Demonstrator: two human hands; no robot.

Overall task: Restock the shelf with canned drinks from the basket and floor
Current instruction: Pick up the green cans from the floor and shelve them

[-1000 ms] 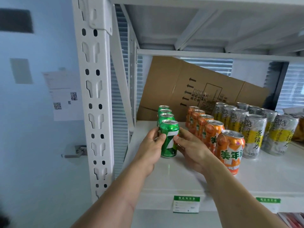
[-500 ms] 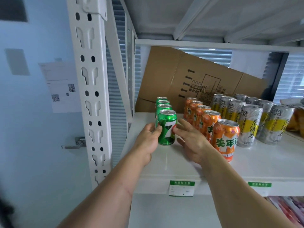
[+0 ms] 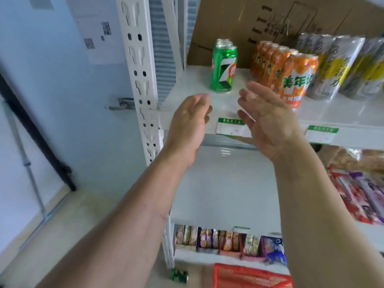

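Observation:
A row of green cans stands on the white shelf, its front can upright near the left post. To its right run a row of orange cans and rows of silver-yellow cans. My left hand and my right hand hover in front of the shelf edge, below the green cans, both empty with relaxed fingers. One green can lies on the floor at the shelf's foot, beside the red basket.
A white perforated upright post stands left of my hands. A flattened cardboard box leans behind the cans. Snack packs fill a lower shelf and packets lie at right. A door handle sits at left.
Both hands let go of the front green can and pulled back off the shelf. The view tilted down, bringing the lower shelves, basket and floor can into sight.

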